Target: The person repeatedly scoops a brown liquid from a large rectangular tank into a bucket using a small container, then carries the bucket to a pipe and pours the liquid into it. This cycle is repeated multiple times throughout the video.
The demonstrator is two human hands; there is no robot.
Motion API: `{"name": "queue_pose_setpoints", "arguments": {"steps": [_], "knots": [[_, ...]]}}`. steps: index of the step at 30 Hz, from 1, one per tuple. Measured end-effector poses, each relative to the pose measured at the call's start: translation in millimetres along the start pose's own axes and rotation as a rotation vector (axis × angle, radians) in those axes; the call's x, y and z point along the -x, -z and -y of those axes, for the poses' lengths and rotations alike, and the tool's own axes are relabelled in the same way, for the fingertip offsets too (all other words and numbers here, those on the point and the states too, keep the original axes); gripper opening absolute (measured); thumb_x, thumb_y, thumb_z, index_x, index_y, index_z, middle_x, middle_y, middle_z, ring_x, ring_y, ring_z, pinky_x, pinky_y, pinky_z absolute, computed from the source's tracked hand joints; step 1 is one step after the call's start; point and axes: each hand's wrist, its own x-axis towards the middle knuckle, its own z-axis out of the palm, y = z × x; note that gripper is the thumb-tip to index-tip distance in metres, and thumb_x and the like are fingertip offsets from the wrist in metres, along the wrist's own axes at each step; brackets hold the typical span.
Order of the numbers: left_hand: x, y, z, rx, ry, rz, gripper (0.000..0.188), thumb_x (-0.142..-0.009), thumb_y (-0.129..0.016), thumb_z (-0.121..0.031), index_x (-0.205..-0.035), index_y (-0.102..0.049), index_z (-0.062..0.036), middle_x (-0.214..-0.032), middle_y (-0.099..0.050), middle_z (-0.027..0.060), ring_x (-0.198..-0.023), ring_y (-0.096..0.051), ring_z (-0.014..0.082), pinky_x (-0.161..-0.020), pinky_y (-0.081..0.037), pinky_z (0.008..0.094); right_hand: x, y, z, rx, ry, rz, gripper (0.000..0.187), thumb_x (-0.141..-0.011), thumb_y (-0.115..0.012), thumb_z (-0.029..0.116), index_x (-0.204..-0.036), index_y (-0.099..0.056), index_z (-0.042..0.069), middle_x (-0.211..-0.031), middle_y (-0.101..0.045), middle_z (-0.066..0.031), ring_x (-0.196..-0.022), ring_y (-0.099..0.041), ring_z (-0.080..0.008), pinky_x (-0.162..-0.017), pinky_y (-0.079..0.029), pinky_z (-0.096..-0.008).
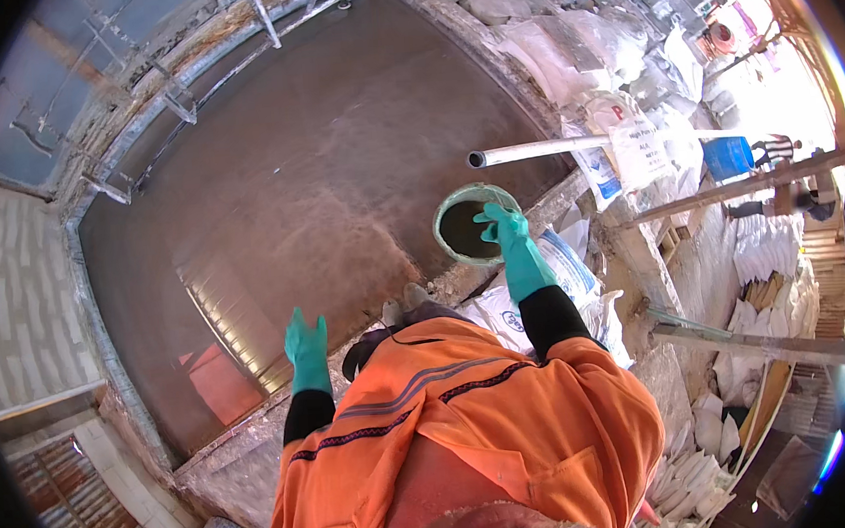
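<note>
Both my hands wear long green rubber gloves. My right hand [504,224] reaches over the right side of a round pale-green bucket [440,217], its fingers bent and apart, with nothing visible in them. Dark liquid [464,230] fills much of the bucket, which sits at the near right corner of a wide basin of murky brown water [320,164]. I cannot tell whether the glove touches the rim. Off to the left, my left hand [306,341] hovers near the basin's front edge, thumb away from its fingers, holding nothing.
A grey pipe [532,151] juts over the basin from the right. White printed sacks [503,315] lie beside the bucket, with more piled farther right. A blue barrel [726,158] and people stand far right. The low concrete wall [231,450] borders the basin in front of me.
</note>
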Motion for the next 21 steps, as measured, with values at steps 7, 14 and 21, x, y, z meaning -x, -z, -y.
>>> {"name": "queue_pose_setpoints", "arguments": {"steps": [7, 14, 21], "knots": [[-99.7, 101.6, -216.2, -0.224, -0.558, -0.259, 0.058, -0.082, -0.074, -0.037, -0.130, -0.056, -0.0104, -0.128, -0.060, 0.0125, -0.123, -0.052, 0.0336, -0.106, -0.039, 0.0500, -9.9, -8.9, -15.2, -0.077, -0.093, 0.051, 0.037, -0.089, -0.068, 0.019, -0.121, -0.063, 0.002, -0.094, -0.073, -0.0178, -0.051, -0.061, -0.0197, -0.055, -0.057, -0.0338], [-127.6, 160.8, -317.8, -0.210, -0.709, -0.432, 0.063, -0.078, -0.077, -0.035, -0.132, -0.053, -0.0115, -0.128, -0.055, 0.0101, -0.124, -0.048, 0.0345, -0.104, -0.039, 0.0500, -14.3, -4.1, -35.1, -0.161, -0.067, 0.119, 0.042, -0.090, -0.065, 0.019, -0.128, -0.058, 0.004, -0.099, -0.072, -0.0177, -0.056, -0.064, -0.0213, -0.057, -0.058, -0.0352], [-131.3, 152.8, -291.9, -0.242, -0.566, -0.431, 0.068, -0.079, -0.075, -0.036, -0.138, -0.050, -0.0125, -0.133, -0.052, 0.0107, -0.131, -0.044, 0.0358, -0.110, -0.035, 0.0508, -34.2, -11.3, -43.2, -0.219, -0.110, 0.174, 0.043, -0.089, -0.067, 0.020, -0.128, -0.058, 0.006, -0.097, -0.071, -0.0195, -0.057, -0.065, -0.0230, -0.054, -0.058, -0.0381]]}}
